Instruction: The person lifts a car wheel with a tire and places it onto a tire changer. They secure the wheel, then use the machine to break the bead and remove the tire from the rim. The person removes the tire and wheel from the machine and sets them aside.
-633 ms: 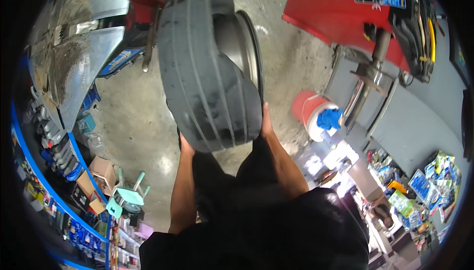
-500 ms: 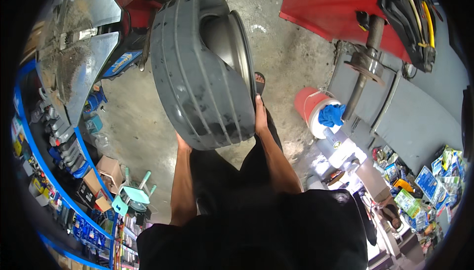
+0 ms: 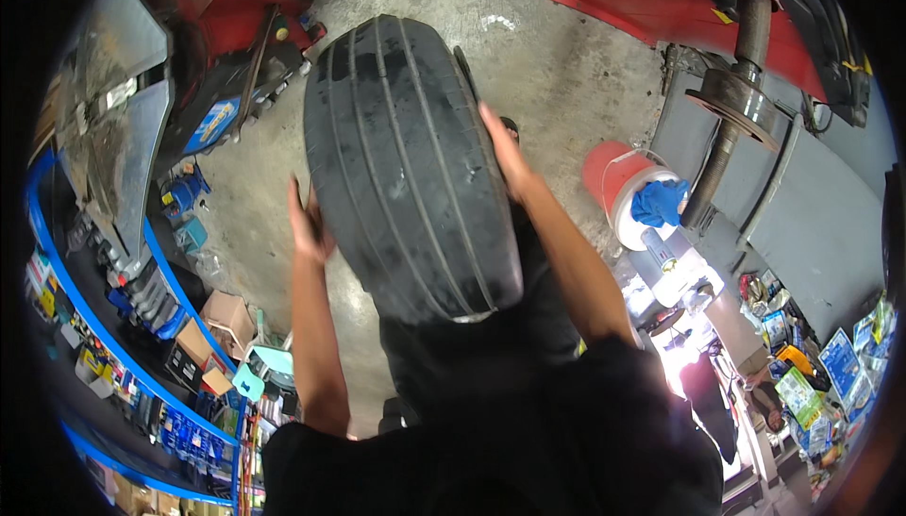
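The tyre [image 3: 406, 176] is before the legs [image 3: 545, 280], long axis running away and slightly left, between the left hand [image 3: 311, 230], fingers spread just beside it, and the right hand [image 3: 511, 156], fingers straight along its side.

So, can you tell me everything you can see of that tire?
The tire is dark and rubbery-looking, its tread facing up with several long grooves, darker blotches and pale scuffs. A sliver of dark rim shows at its upper right. It stands in front of the person's legs, top leaning slightly left. The right hand lies along its right side; the left hand is at its left, contact unclear. Whether it touches the floor is hidden.
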A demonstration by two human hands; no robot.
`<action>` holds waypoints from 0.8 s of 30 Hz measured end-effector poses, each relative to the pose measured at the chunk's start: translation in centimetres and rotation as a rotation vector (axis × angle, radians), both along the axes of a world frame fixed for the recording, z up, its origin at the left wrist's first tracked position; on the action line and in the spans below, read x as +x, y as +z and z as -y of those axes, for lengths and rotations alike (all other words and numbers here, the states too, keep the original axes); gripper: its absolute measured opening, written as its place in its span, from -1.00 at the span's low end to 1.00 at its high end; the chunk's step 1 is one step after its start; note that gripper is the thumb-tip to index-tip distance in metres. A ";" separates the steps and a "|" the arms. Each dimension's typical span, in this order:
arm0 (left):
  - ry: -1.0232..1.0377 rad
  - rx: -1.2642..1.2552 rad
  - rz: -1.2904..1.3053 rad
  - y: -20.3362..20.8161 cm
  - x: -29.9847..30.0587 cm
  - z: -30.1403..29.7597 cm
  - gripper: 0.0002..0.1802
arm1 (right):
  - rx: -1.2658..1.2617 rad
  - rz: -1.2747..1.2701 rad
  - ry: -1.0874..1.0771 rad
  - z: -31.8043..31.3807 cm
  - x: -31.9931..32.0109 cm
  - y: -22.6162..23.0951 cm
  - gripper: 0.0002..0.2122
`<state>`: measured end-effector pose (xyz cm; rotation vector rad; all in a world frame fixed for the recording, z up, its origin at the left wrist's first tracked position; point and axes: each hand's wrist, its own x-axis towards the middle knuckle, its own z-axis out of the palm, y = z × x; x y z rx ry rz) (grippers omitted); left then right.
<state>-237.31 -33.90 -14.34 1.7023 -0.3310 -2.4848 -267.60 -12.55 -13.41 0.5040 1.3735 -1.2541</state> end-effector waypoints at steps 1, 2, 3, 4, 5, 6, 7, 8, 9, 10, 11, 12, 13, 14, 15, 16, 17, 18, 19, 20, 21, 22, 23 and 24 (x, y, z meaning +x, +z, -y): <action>-0.017 -0.082 0.096 -0.4 2.6 -3.3 -0.04 | -0.016 -0.076 0.014 -3.6 1.4 -0.5 -0.23; -0.048 -0.191 0.260 -0.6 5.3 -7.5 -0.07 | -0.015 0.003 -0.029 -7.0 3.1 -1.1 -0.21; -0.157 -0.176 0.338 -0.6 7.9 -12.0 -0.11 | 0.084 0.222 -0.073 -11.4 4.5 -0.9 -0.19; -0.268 -0.107 0.344 -0.8 10.3 -15.9 -0.15 | 0.057 0.292 0.121 -15.3 4.6 -1.2 -0.15; -0.154 -0.088 0.294 -1.5 11.5 -20.7 -0.18 | -0.028 0.202 0.050 -17.8 6.5 -1.4 -0.20; -0.126 -0.078 0.225 -2.1 12.5 -24.7 -0.20 | -0.119 0.061 0.123 -19.6 7.2 -2.1 -0.20; -0.057 -0.128 0.164 -3.7 13.0 -26.8 -0.22 | -0.140 -0.047 0.175 -21.3 7.7 -2.2 -0.21; 0.019 -0.168 0.211 -4.9 13.1 -28.8 -0.24 | -0.165 -0.136 0.171 -22.4 8.3 -2.1 -0.21; 0.066 -0.149 0.253 -5.9 13.2 -29.9 -0.25 | -0.174 -0.088 0.101 -22.7 8.9 -2.1 -0.22; 0.122 -0.135 0.292 -6.5 13.2 -30.4 -0.26 | -0.127 -0.055 0.124 -22.8 9.2 -1.8 -0.22; 0.016 -0.221 0.296 -7.2 13.0 -29.7 -0.26 | -0.067 -0.099 0.053 -22.2 9.7 -1.7 -0.23; -0.088 -0.311 0.294 -7.8 12.5 -28.7 -0.26 | -0.100 -0.162 -0.008 -21.8 10.0 -1.3 -0.22; -0.197 -0.428 0.274 -7.3 12.6 -27.4 -0.27 | -0.069 -0.122 -0.062 -21.2 10.3 -0.9 -0.20; -0.265 -0.390 0.280 -6.6 12.5 -26.0 -0.27 | -0.064 -0.185 -0.031 -20.6 10.5 -0.6 -0.19; -0.326 -0.383 0.245 -6.1 12.1 -24.7 -0.28 | -0.129 -0.287 0.003 -20.2 10.6 -0.2 -0.16; -0.376 -0.384 0.201 -6.1 11.1 -23.9 -0.28 | -0.189 -0.391 0.045 -19.9 10.6 -0.1 -0.13; -0.467 -0.310 0.286 -5.4 11.0 -22.6 -0.26 | -0.232 -0.480 0.128 -19.8 10.7 0.3 -0.03; -0.475 -0.230 0.312 -5.0 10.4 -21.9 -0.26 | -0.218 -0.502 0.146 -19.6 10.6 0.2 -0.01; -0.435 -0.203 0.289 -5.0 9.7 -21.6 -0.25 | -0.203 -0.524 0.165 -19.6 10.6 0.3 0.02; -0.380 -0.188 0.284 -5.1 9.1 -21.6 -0.25 | -0.225 -0.546 0.186 -19.5 10.5 0.2 0.02; -0.319 -0.187 0.280 -5.2 8.6 -21.7 -0.24 | -0.221 -0.478 0.167 -19.5 10.5 0.3 0.03; -0.274 -0.192 0.274 -5.5 8.0 -22.0 -0.23 | -0.285 -0.434 0.170 -19.3 10.4 0.1 0.03; -0.232 -0.192 0.271 -5.6 7.5 -22.3 -0.23 | -0.293 -0.380 0.118 -19.0 10.3 0.1 0.00; -0.199 -0.179 0.278 -5.6 7.1 -22.5 -0.22 | -0.280 -0.377 0.081 -18.6 10.1 0.2 -0.01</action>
